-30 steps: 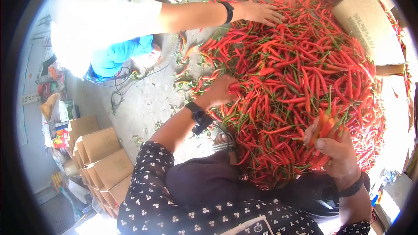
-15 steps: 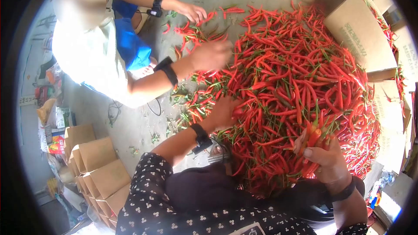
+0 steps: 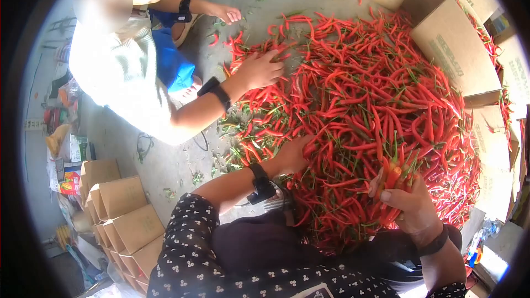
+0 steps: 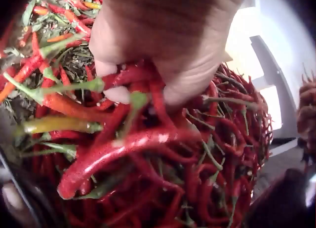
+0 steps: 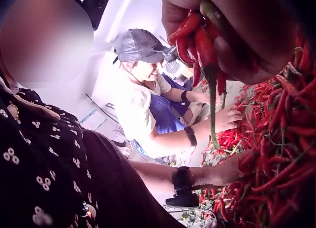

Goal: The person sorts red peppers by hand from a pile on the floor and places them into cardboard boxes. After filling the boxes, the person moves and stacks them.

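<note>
A wide heap of red chilies (image 3: 364, 99) with green stems covers the floor. At its near left side my left hand (image 3: 292, 156) reaches in; the left wrist view shows this hand (image 4: 158, 40) with fingers curled round red chilies (image 4: 131, 75), a long red chili (image 4: 123, 149) just below. My right hand (image 3: 417, 207) is raised over the near right part of the heap, gripping a bunch of red and orange chilies (image 3: 393, 176). In the right wrist view the bunch (image 5: 205, 48) hangs from the curled fingers of that hand (image 5: 247, 31).
Another person (image 3: 132, 66) crouches at the left, one hand (image 3: 264, 70) on the heap's far left edge. Cardboard boxes (image 3: 455, 49) stand along the right and back, others (image 3: 124, 196) at lower left. Leaf scraps (image 3: 197, 176) lie on the floor.
The other person's near arm has drawn back from the heap's far side to its left edge. My left hand sits slightly further right than half a second ago; my right hand keeps its bunch.
</note>
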The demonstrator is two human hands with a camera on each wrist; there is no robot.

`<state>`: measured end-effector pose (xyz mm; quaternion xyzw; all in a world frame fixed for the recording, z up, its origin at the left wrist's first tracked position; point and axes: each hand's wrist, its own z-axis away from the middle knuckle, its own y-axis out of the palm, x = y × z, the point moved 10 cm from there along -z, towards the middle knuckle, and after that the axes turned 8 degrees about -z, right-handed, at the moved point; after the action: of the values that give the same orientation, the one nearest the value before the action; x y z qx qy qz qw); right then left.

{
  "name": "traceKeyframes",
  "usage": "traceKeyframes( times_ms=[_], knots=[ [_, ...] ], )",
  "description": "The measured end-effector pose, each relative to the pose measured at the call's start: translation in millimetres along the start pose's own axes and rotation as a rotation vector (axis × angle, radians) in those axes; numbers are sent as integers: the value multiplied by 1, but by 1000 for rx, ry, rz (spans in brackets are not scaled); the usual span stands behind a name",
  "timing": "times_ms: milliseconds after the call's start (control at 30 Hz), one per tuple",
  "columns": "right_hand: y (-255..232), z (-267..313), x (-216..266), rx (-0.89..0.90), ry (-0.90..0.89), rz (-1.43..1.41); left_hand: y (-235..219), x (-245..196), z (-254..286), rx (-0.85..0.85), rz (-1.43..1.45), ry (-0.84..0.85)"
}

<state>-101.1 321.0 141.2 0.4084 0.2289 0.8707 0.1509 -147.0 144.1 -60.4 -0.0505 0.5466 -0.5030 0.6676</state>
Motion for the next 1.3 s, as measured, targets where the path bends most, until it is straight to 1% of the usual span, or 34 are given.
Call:
traceKeyframes(
  times_ms=[33, 67, 133, 167, 233, 267, 333, 367, 433, 467, 533, 600, 667, 733, 767, 833, 900, 967, 1000, 1067, 1133, 1167, 1233, 1300],
  knots=[
    [1, 0, 0, 3, -2, -7, 7, 5, -4, 48, 111, -15],
    [1, 1, 0, 6, -4, -15, 10, 8, -4, 46, 114, -13],
    [0, 2, 0, -1, 4, 2, 10, 6, 7, 148, 343, -179],
    [-1, 3, -1, -10, 15, 16, 8, 2, 9, 147, 342, -178],
    [0, 6, -1, -27, 20, 2, 14, -21, 9, 198, 908, -92],
    [1, 7, -2, -44, 28, -11, 20, -20, 6, 198, 910, -92],
    [1, 9, -4, -49, 26, -7, 10, -15, -5, 12, 779, -56],
    [0, 11, -5, -57, 22, -5, 12, -14, -7, 9, 782, -52],
    [-2, 14, -5, -76, 5, 17, 12, -18, -7, 46, 743, -112],
    [-4, 16, -4, -93, -11, 31, 7, -21, -6, 45, 743, -104],
    [-4, 19, -3, -113, -33, 20, 15, -18, 3, 204, 843, -208],
    [-3, 24, 0, -133, -52, 9, 12, -21, 8, 180, 867, -179],
    [0, 31, 0, -144, -27, 32, 11, -29, 12, 154, 896, -153],
    [3, 40, 2, -121, -46, 14, -15, -55, 18, -31, 945, -86],
    [6, 44, 4, -99, -66, -6, -26, -69, 20, -33, 945, -86],
    [8, 52, 9, -123, -76, 8, -37, -124, 22, 239, 957, 29],
    [11, 61, 11, -132, -121, -100, -55, -178, 12, 242, 926, 246],
    [12, 68, 9, -132, -147, -118, -43, -241, -5, 385, 938, 445],
    [15, 71, 8, -98, -165, -156, -51, -275, -15, 90, 754, 744],
    [25, 74, 8, -23, -175, -247, -66, -307, -3, -216, 547, 1025],
    [29, 73, 10, -21, -171, -249, -54, -335, -3, 249, 548, 996],
    [29, 73, 10, -20, -163, -261, -56, -328, -6, 249, 550, 1003],
    [24, 72, 11, -38, -179, -233, -69, -296, -5, 51, 459, 1097],
    [8, 73, 14, -165, -216, -152, -76, -233, -24, 155, 275, 766]
  ],
)
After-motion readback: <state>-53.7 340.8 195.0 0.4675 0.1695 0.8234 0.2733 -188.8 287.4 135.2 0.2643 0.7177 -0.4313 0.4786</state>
